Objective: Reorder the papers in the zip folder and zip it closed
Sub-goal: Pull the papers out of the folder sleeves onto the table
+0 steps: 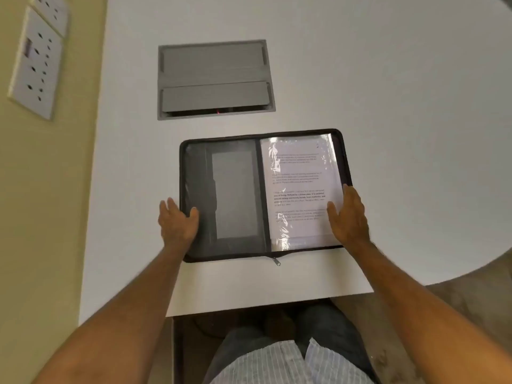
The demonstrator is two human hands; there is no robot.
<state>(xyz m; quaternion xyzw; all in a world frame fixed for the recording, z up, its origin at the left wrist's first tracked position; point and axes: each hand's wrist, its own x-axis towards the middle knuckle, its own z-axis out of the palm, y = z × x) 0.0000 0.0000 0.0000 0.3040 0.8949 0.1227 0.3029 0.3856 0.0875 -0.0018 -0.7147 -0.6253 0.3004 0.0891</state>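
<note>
Folder lay open flat on the white table, near the front edge, just below the grey cable hatch. Far left: wall sockets on the beige wall. Left hand rested on the folder's left edge, fingers straight and relaxed, thumb on the dark inner cover, gripping nothing. Left half was a dark panel with a grey pocket. Spine ran down the middle; zipper pull sat at the near edge, zip undone. Right half held printed papers in a glossy plastic sleeve, text too blurred to read. Right hand lay flat on the right edge over the sleeve, fingers extended, also gripping nothing.
</note>
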